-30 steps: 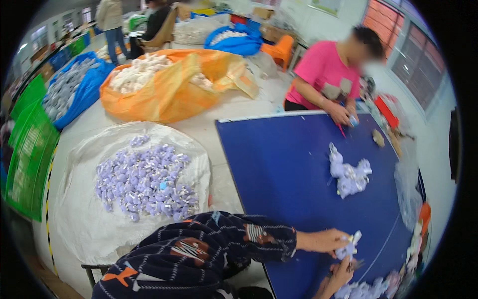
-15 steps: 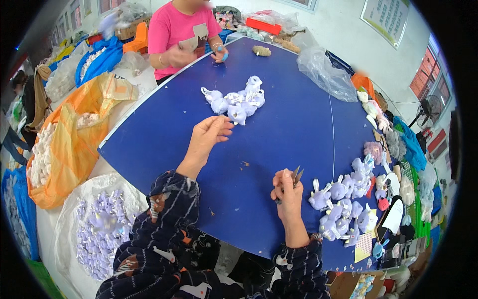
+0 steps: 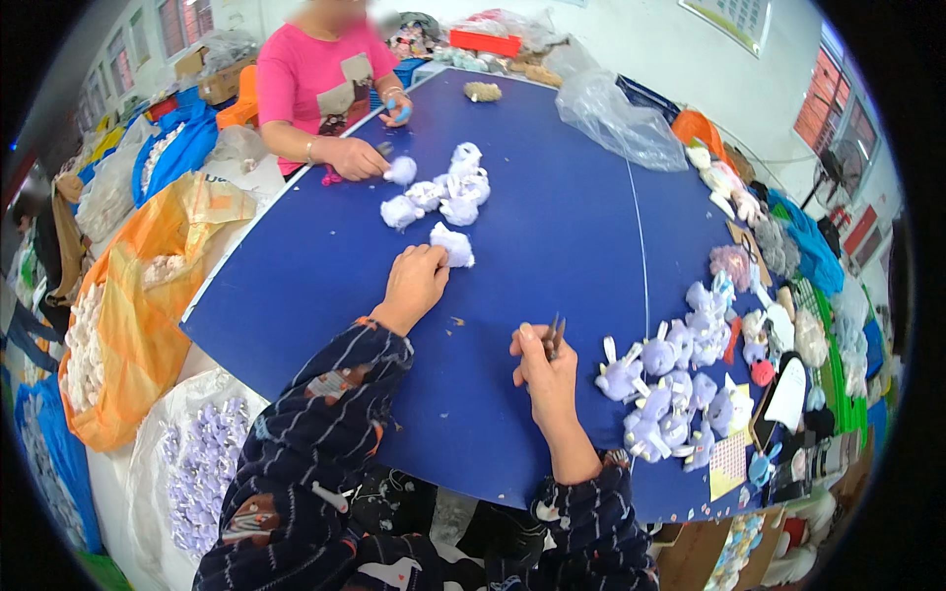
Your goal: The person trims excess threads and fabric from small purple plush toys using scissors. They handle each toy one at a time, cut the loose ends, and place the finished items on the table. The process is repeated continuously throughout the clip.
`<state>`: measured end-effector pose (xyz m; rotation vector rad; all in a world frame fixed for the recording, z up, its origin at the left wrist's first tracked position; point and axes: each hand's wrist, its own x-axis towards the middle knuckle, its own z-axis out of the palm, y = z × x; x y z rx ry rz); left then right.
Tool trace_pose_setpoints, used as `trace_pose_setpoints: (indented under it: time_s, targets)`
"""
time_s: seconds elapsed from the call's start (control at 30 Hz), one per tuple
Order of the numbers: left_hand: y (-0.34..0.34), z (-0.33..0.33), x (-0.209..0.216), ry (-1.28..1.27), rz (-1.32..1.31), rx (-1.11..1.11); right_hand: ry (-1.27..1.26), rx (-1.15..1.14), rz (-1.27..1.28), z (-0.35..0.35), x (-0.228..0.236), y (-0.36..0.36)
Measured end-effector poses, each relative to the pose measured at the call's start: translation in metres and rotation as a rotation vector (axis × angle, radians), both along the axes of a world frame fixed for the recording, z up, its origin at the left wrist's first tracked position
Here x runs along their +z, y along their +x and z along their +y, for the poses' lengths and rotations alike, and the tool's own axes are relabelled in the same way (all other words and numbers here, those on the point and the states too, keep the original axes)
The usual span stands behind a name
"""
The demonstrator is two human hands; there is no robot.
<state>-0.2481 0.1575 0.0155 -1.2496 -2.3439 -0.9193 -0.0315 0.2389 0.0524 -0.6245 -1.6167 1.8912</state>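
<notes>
My left hand [image 3: 414,291] is closed on the lower left edge of a small lavender plush toy [image 3: 452,246], which rests on or just above the blue table. My right hand [image 3: 548,372] is closed around small metal thread snips [image 3: 556,340], blades pointing up and away; the fist hides their handle. Just beyond the held toy lies a loose group of similar lavender plush toys [image 3: 463,187]. Across the table, a person in a pink top has one hand [image 3: 353,158] at another lavender plush toy [image 3: 400,170] at the group's left.
More lavender plush toys [image 3: 680,379] crowd the blue table's [image 3: 552,227] right side, beside a yellow paper sheet [image 3: 728,466]. A clear plastic bag [image 3: 621,123] lies at the far edge. White sacking [image 3: 148,473] with lavender pieces and an orange sack [image 3: 128,325] stand left.
My left hand has taken hold of a lavender plush toy, now nearer me than the group. The other person's hand has reached to the group's left toy. The view has shifted slightly.
</notes>
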Motion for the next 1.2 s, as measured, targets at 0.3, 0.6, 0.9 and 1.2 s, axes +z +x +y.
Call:
trace_pose_setpoints:
  time_s: [0.3, 0.6, 0.9, 1.2]
  targets:
    - [0.043, -0.018, 0.038, 0.234, -0.411, -0.113, 0.118, -0.104, -0.102, 0.018, -0.013, -0.009]
    - [0.068, 0.000, 0.023, -0.028, -0.571, -0.473, 0.129, -0.034, -0.103, 0.021, -0.021, -0.013]
    - [0.106, 0.004, 0.030, 0.762, -1.756, -0.627, 0.443, -0.169, -0.036, 0.010, -0.012, -0.008]
    - [0.101, -0.001, 0.020, 0.358, -1.337, -0.763, 0.681, -0.039, -0.022, 0.019, -0.002, 0.004]
